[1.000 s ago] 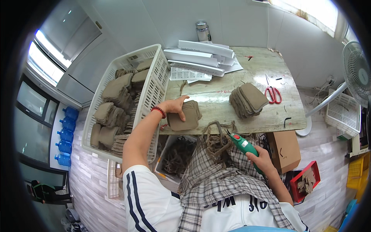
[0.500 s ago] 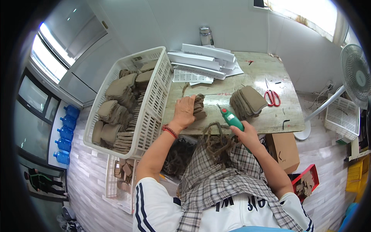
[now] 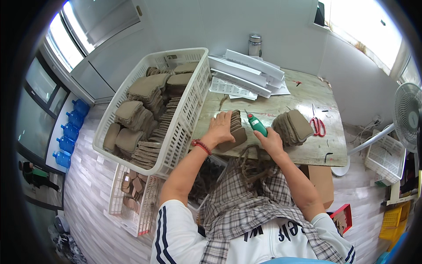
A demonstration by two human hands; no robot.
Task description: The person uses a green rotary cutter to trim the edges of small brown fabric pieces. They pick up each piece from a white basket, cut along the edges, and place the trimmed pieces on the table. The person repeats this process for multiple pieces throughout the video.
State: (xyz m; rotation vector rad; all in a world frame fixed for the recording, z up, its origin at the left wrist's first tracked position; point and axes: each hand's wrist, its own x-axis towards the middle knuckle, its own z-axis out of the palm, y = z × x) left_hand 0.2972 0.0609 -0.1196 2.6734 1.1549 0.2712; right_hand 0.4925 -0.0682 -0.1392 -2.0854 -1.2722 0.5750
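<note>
My left hand (image 3: 221, 127) lies with fingers stretched out along the left side of a row of brown fabric pads (image 3: 238, 132), its thumb at the near end. These pads stand on edge on the worn wooden table. In my right hand (image 3: 271, 141) is a green handheld tool (image 3: 258, 125) with a thin metal tip and a red spot near its front. The tip points up and left, just right of the pads, apart from them. Another stack of brown pads (image 3: 293, 126) stands right of the tool. Brown fibre strands (image 3: 251, 169) hang on my checked apron.
A big white crate (image 3: 178, 127) full of brown pads is at left, above a smaller crate (image 3: 145, 200). Papers (image 3: 250, 72) and a flask (image 3: 255, 45) lie at the back. Red-handled scissors (image 3: 318, 126) lie right. A white fan (image 3: 406, 116) stands beyond.
The view has shifted, so the table sits lower and further right. My left fingers have straightened along the pads, which now lean apart. The tool has come nearer to them.
</note>
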